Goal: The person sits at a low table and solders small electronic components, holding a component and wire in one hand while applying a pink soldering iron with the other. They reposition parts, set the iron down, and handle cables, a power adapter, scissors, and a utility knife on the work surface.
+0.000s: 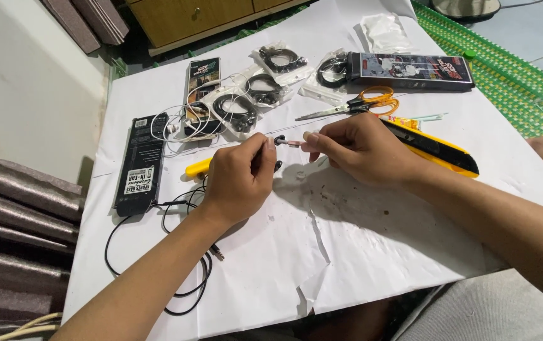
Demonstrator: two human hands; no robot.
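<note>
Now both hands meet over white paper sheet (360, 252) on table. Left hand (240, 180) pinches small black earbud (279, 140) between thumb and fingertips, fingers closed on it. Right hand (363, 148) pinches tiny clear piece (295, 144) just beside earbud, fingers together. Black cable (186, 252) trails below left wrist. Orange scissors (363, 102) lie beyond, yellow utility knife (439, 151) partly under right hand, bagged earphones (265, 88) farther back.

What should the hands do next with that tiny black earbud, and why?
Probably bring the two hands closer to join the parts. The left hand pinches the black earbud, whose cable trails off below, while the right hand holds a small clear piece right beside it, nearly touching.
</note>
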